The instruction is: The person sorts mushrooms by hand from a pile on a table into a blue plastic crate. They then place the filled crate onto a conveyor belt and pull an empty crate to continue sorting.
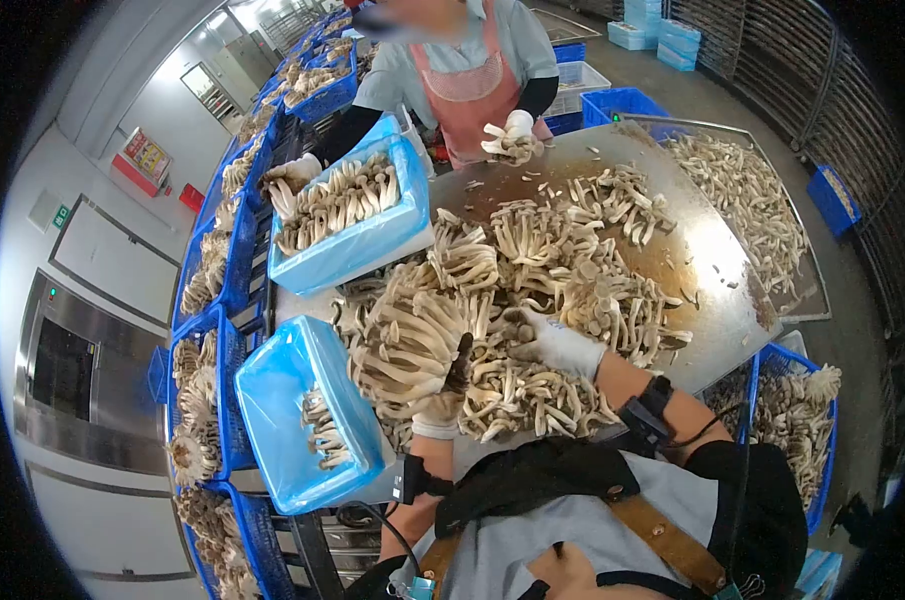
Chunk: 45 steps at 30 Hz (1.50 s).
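Note:
My left hand [438, 412], in a white glove with dark-stained fingers, holds a large fanned cluster of brown-capped, pale-stemmed mushrooms [402, 345] from its right and lower side. My gloved right hand [560, 345] is over the heap, its soiled fingers bent around mushrooms [507, 330]; the fingertips are partly hidden among the stems. The mushroom heap [612, 290] spreads over the metal table [717, 285]. Left of my left hand, a blue-lined crate [277, 425] has a short row of mushrooms [324, 430] along its right side.
Across the table, a co-worker in a pink apron [462, 90] holds mushrooms in gloved hands beside a fuller blue-lined crate [357, 250]. Blue baskets of mushrooms [212, 350] line the left. A basket [822, 440] stands at right, and a bin of loose mushrooms [742, 200] lies beyond the table.

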Motion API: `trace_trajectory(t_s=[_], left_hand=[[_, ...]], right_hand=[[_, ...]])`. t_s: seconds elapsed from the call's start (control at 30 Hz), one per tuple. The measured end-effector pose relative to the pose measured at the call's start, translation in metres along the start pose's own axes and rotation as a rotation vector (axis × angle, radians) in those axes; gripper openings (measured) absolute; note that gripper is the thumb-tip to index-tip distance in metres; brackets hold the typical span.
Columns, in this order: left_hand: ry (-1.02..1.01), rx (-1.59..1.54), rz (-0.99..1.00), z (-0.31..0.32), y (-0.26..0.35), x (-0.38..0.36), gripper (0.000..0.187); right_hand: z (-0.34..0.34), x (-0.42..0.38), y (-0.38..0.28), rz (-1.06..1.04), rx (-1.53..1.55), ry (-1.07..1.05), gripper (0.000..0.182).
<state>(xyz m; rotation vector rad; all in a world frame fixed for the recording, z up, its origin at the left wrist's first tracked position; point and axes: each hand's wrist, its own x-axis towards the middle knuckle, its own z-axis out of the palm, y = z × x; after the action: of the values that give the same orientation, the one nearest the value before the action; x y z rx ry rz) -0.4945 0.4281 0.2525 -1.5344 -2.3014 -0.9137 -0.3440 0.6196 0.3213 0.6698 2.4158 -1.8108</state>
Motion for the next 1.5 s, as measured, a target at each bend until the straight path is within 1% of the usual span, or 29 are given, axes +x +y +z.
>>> trace_trajectory(t_s=[0.03, 0.07, 0.1, 0.13, 0.2, 0.23, 0.37, 0.47, 0.5, 0.57, 0.63, 0.7, 0.73, 0.77, 0.83, 0.87, 0.93, 0.97, 1.0, 1.03, 1.07, 1.1, 1.13, 1.2, 1.23, 1.3, 1.37, 1.47, 1.5], left_hand=[[0.004, 0.007, 0.004, -0.011, 0.006, 0.008, 0.055], [0.011, 0.014, 0.012, -0.016, 0.007, 0.014, 0.056], [-0.103, 0.279, 0.033, 0.009, -0.021, -0.002, 0.056], [-0.161, 0.343, 0.029, 0.027, -0.038, -0.014, 0.055], [-0.172, 0.183, -0.048, 0.039, -0.051, -0.025, 0.054], [-0.173, 0.118, -0.082, 0.042, -0.054, -0.029, 0.054], [-0.201, 0.101, -0.139, 0.04, -0.057, -0.046, 0.053], [-0.268, 0.364, -0.127, 0.033, -0.054, -0.054, 0.052], [-0.312, 0.516, -0.108, 0.029, -0.051, -0.053, 0.051], [-0.381, 0.801, -0.044, 0.025, -0.046, -0.05, 0.051], [-0.291, 0.837, 0.04, 0.027, -0.052, -0.051, 0.049], [-0.238, 0.519, -0.028, 0.039, -0.068, -0.059, 0.048], [-0.227, 0.181, -0.135, 0.048, -0.078, -0.062, 0.048], [-0.213, -0.157, -0.235, 0.06, -0.09, -0.067, 0.047], [-0.193, -0.225, -0.228, 0.06, -0.089, -0.066, 0.049], [-0.183, -0.259, -0.224, 0.06, -0.089, -0.066, 0.05], [-0.156, 0.195, -0.026, 0.038, -0.07, -0.055, 0.054], [-0.14, 0.429, 0.027, 0.023, -0.056, -0.048, 0.054], [-0.114, 0.665, 0.075, 0.008, -0.042, -0.042, 0.054], [-0.091, 0.905, 0.081, -0.006, -0.02, -0.03, 0.053], [-0.205, 1.029, 0.099, 0.007, -0.043, -0.043, 0.053], [-0.32, 1.144, 0.131, 0.02, -0.065, -0.057, 0.053], [-0.322, 1.012, 0.097, 0.023, -0.07, -0.062, 0.054], [-0.282, 0.522, -0.021, 0.026, -0.074, -0.065, 0.054], [-0.256, 0.281, -0.075, 0.028, -0.075, -0.066, 0.054], [-0.229, -0.046, -0.164, 0.027, -0.075, -0.067, 0.054], [-0.234, -0.273, -0.234, 0.025, -0.075, -0.067, 0.055], [-0.289, -0.466, -0.286, 0.025, -0.077, -0.062, 0.056], [-0.328, -0.431, -0.283, 0.033, -0.085, -0.067, 0.057]], right_hand=[[-0.005, 0.004, 0.001, 0.006, -0.331, -0.024, 0.077], [-0.006, 0.007, -0.002, -0.19, -0.381, 0.03, 0.078], [-0.006, 0.008, -0.007, -0.383, -0.426, 0.085, 0.08], [-0.005, 0.006, -0.013, -0.57, -0.466, 0.142, 0.083], [0.006, -0.008, -0.064, -0.46, -0.183, 0.154, 0.09], [0.017, -0.003, -0.074, -0.434, -0.198, 0.177, 0.088], [0.037, 0.017, -0.066, -0.371, 0.034, 0.131, 0.073], [0.04, 0.014, -0.05, -0.232, 0.068, 0.075, 0.059], [0.047, 0.032, -0.029, -0.259, 0.165, -0.016, 0.054], [0.048, 0.039, 0.004, -0.311, 0.08, -0.036, 0.053], [0.037, 0.042, 0.014, -0.332, 0.045, -0.059, 0.056], [0.025, 0.03, -0.017, -0.485, -0.109, 0.049, 0.059], [0.022, 0.021, -0.037, -0.558, -0.184, 0.108, 0.06], [0.023, 0.016, -0.052, -0.483, -0.115, 0.126, 0.074], [0.036, 0.034, -0.035, -0.525, -0.167, 0.136, 0.071], [0.037, 0.032, -0.04, -0.428, -0.093, 0.111, 0.069], [0.051, 0.042, 0.0, -0.874, -0.507, 0.223, 0.045], [0.048, 0.035, -0.009, -0.627, -0.261, 0.089, 0.044], [0.036, 0.025, -0.032, -0.249, -0.053, -0.088, 0.047], [0.041, 0.028, -0.03, -0.345, 0.168, -0.008, 0.047], [0.045, 0.029, -0.028, -0.432, 0.393, 0.077, 0.047], [0.042, 0.023, -0.039, -0.49, 0.115, 0.241, 0.049], [0.044, 0.026, -0.044, -0.538, -0.009, 0.318, 0.046], [0.046, 0.027, -0.057, -0.412, -0.06, 0.215, 0.048], [0.047, 0.023, -0.058, -0.394, -0.142, 0.257, 0.046], [0.046, 0.028, -0.045, -0.325, -0.005, 0.084, 0.046], [0.037, 0.028, -0.031, -0.276, 0.112, -0.111, 0.049], [0.027, 0.029, -0.023, -0.362, -0.132, 0.067, 0.057], [0.033, 0.038, -0.022, -0.44, -0.035, 0.109, 0.064]])
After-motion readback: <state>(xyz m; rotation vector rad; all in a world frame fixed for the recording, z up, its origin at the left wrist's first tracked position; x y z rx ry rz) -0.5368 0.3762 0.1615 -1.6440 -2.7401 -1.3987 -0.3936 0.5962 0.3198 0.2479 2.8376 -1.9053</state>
